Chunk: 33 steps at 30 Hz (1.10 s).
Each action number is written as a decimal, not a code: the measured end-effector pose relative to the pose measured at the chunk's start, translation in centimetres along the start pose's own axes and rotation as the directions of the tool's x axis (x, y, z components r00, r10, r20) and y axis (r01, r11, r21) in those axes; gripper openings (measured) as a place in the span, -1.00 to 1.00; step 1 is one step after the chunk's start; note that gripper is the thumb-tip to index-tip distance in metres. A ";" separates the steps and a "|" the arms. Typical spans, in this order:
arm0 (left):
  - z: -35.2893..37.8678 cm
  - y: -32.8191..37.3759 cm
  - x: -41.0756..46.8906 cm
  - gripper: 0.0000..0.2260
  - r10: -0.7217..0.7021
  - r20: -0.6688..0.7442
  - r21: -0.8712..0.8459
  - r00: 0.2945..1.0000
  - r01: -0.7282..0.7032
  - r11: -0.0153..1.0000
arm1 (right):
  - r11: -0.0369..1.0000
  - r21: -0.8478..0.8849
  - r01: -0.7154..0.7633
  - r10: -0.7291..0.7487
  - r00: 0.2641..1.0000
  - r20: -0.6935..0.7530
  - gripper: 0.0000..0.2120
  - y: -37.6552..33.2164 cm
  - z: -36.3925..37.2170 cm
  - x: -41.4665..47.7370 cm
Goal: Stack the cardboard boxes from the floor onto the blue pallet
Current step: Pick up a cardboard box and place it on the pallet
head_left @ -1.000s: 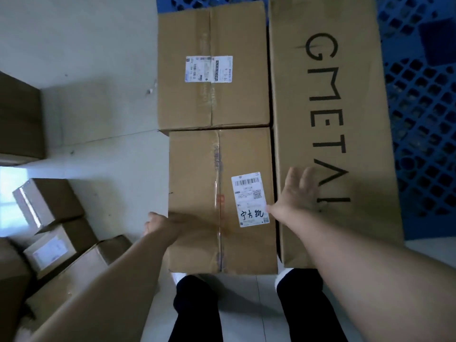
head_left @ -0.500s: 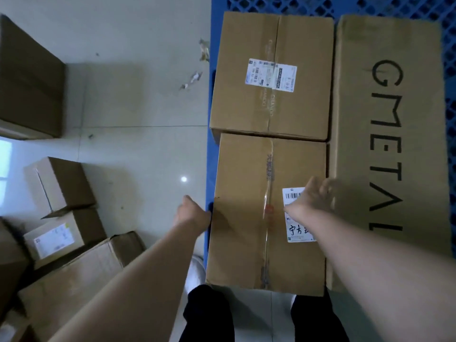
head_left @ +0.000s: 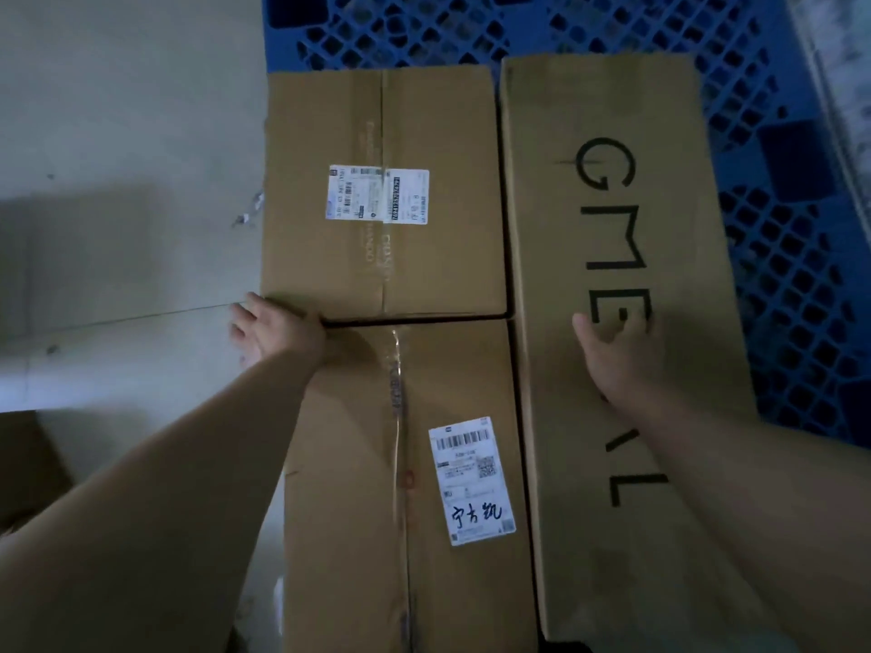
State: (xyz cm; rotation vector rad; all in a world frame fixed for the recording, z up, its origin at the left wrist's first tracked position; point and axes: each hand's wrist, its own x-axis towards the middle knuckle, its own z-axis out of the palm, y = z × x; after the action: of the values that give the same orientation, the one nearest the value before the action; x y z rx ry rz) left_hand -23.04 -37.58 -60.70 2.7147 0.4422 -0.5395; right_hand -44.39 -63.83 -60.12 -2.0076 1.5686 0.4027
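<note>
Three cardboard boxes lie side by side on the blue pallet [head_left: 777, 190]. The near box [head_left: 367, 487] carries a white label with handwriting. The far box [head_left: 438, 256] touches its far end and has a printed label. A long box [head_left: 612, 256] marked with large black letters runs along their right side. My left hand [head_left: 273, 329] rests at the left corner where the near and far boxes meet, fingers apart. My right hand [head_left: 617, 355] lies flat on top of the long box, holding nothing.
Pale tiled floor [head_left: 118, 134] lies to the left of the pallet. A dark cardboard box [head_left: 23, 464] shows at the lower left edge. Bare pallet grid extends at the far side and to the right of the boxes.
Both hands have moved farther along the boxes: the left from the near box's side to its far left corner, the right from the label onto the long box. The view has moved closer.
</note>
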 end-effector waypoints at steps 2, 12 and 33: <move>1.4 1.3 -1.3 -0.54 0.087 0.017 0.105 0.996 -0.088 0.991 | 0.996 -0.088 0.025 -0.029 0.999 -0.045 -0.16 0.7 -1.5 1.9; 3.7 7.4 -3.7 -0.52 0.527 0.221 0.302 0.821 -0.571 0.763 | 0.925 0.144 -0.351 0.306 0.914 0.265 0.14 4.1 -3.7 11.2; 2.9 7.1 -3.1 -0.41 0.346 0.274 0.318 0.897 -0.424 0.848 | 0.983 0.113 -0.147 0.151 0.988 -0.030 0.55 2.9 -2.2 10.9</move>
State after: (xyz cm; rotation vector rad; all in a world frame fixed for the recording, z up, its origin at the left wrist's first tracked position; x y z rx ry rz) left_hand -24.09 -45.75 -60.13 2.9355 -0.2974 -0.8470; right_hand -44.39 -74.20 -65.03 -1.8316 1.7330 0.3288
